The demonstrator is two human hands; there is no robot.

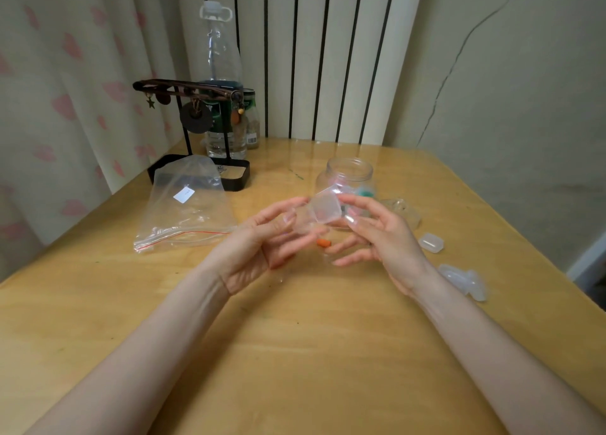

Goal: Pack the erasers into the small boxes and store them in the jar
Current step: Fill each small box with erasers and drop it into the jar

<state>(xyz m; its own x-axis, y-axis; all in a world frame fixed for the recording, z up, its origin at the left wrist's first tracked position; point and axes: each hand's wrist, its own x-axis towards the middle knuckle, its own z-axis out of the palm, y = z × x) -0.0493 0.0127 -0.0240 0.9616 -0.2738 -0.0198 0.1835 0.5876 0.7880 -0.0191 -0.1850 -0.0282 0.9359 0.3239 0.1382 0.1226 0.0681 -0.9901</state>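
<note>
Both hands hold one small clear plastic box (323, 210) with its lid swung open, above the middle of the table. My left hand (262, 241) pinches its left side and my right hand (377, 234) pinches its right side and lid. An orange eraser (324, 243) shows below the box, between the fingers of the two hands. Just behind the hands stands the open clear jar (349, 175) with pink and green pieces inside. The jar's clear lid (401, 208) lies to its right. Two more small clear boxes (431, 243) (465, 280) lie on the table at the right.
The wooden table (311, 352) has an empty clear zip bag (187, 208) at the left. A black jewellery stand (196, 133), a large water bottle (223, 84) and a small bottle (252, 120) fill the far left corner. A curtain hangs at the left, a radiator behind.
</note>
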